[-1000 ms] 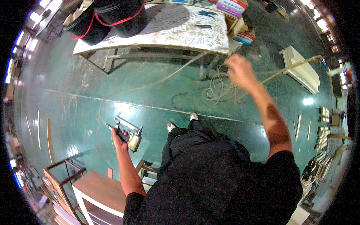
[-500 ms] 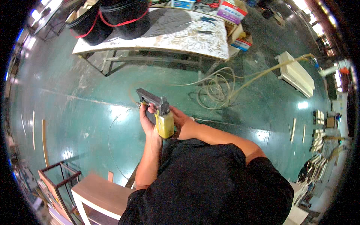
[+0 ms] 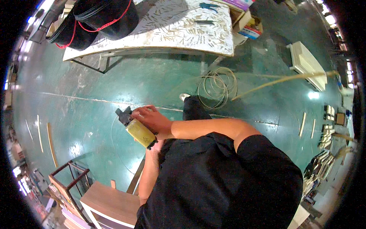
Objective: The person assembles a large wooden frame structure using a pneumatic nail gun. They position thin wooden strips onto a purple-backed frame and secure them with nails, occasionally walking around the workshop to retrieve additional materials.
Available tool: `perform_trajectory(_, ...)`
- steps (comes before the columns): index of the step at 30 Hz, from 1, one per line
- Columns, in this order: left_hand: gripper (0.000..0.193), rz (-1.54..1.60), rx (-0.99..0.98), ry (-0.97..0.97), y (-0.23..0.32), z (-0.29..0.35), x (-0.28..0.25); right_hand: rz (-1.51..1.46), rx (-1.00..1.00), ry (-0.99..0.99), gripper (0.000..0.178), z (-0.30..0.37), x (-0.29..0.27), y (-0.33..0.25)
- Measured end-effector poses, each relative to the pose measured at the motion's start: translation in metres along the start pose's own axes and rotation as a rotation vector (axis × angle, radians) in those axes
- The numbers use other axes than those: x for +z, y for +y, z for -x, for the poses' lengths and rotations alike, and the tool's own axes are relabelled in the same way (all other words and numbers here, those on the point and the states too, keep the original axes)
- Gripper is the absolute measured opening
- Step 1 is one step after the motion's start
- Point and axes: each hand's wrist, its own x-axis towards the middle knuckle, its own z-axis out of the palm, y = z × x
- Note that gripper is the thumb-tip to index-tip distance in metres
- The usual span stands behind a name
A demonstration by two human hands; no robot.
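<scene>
A nail gun (image 3: 140, 133) with a yellow body and a dark grey end is held in front of my chest, tilted with the dark end toward the far left. Over its dark part and right side lies my right hand (image 3: 153, 120), fingers bent against it. Beneath the tool is my left hand (image 3: 158, 144), mostly hidden by the yellow body and my right arm; a bit of finger shows at the tool's left edge, and the hand appears to grip it from below.
A white-topped table (image 3: 179, 36) ahead carries black buckets (image 3: 108, 21), many small strips and blue-handled pliers (image 3: 209, 6). A coiled hose (image 3: 217, 87) lies on the green floor near my foot. A brown-topped cabinet (image 3: 110, 198) stands lower left; a cream panel (image 3: 307, 65) lies at right.
The nail gun has moved left and turned, its yellow body now lying diagonally. My right hand has come over its side, and my left hand is now mostly hidden. A leg has come into view.
</scene>
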Motion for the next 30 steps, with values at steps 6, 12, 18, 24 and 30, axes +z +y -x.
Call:
perform_trajectory(6, 0.065, -0.252, -0.097, 0.027, -0.024, -0.082, 0.035, -0.5, 0.217, 0.089, 0.057, -0.046, -0.039, 0.096)
perform_trajectory(12, 0.044, -0.985, -0.009, 0.169, -0.09, -0.129, 0.097, -0.511, 0.827, 0.151, 0.049, -0.066, -0.155, 0.27)
perform_trajectory(18, 0.036, -0.868, 0.038, 0.85, -0.093, -0.071, -0.031, -0.388, 0.615, 0.015, 0.041, -0.127, -0.324, 0.311)
perform_trajectory(24, 0.029, -0.867, -0.095, 1.087, -0.121, 0.012, -0.148, 0.466, 0.406, -0.303, 0.071, -0.166, -0.27, 0.39)
perform_trajectory(30, 0.035, -0.951, -0.105, 1.059, -0.158, 0.012, -0.106, 0.602, 0.465, -0.445, 0.078, -0.184, -0.176, 0.436)
